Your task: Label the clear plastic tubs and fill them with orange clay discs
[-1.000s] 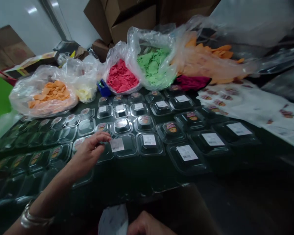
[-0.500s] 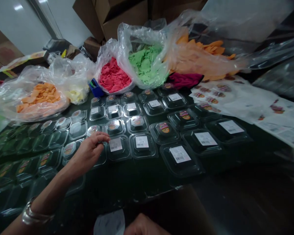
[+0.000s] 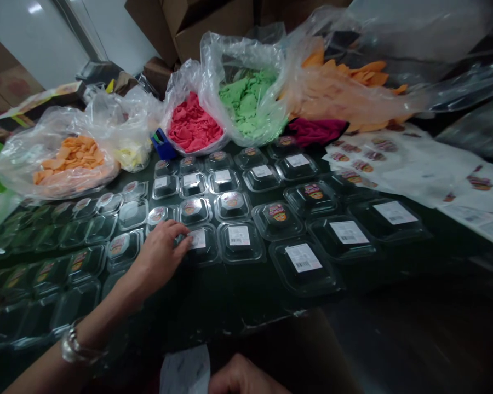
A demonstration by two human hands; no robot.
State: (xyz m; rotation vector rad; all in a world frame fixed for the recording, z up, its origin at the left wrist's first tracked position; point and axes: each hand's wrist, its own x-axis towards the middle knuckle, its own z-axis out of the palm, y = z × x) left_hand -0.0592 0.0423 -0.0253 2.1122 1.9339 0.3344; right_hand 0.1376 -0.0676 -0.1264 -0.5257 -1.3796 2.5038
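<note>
Stretched across the bench's [image 3: 213, 295] near edge with the left hand [image 3: 164, 249], bent fingers [image 3: 178, 229] at a white label [image 3: 199, 238] on a clear container [image 3: 207, 254] in the row nearest that edge; cannot tell whether pinching. Below the edge, right hand [image 3: 240, 377] just beside a paper strip [image 3: 185, 372], too cut off to tell.

left hand [image 3: 163, 253]: hides part of white label [image 3: 199, 239] | right hand [image 3: 239, 377]: cut off by bottom edge | print [image 3: 239, 241]: too small

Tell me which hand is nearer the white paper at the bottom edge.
Right. The right hand is at the right edge of the white paper; the left hand is farther forward, at a labelled clear container.
</note>
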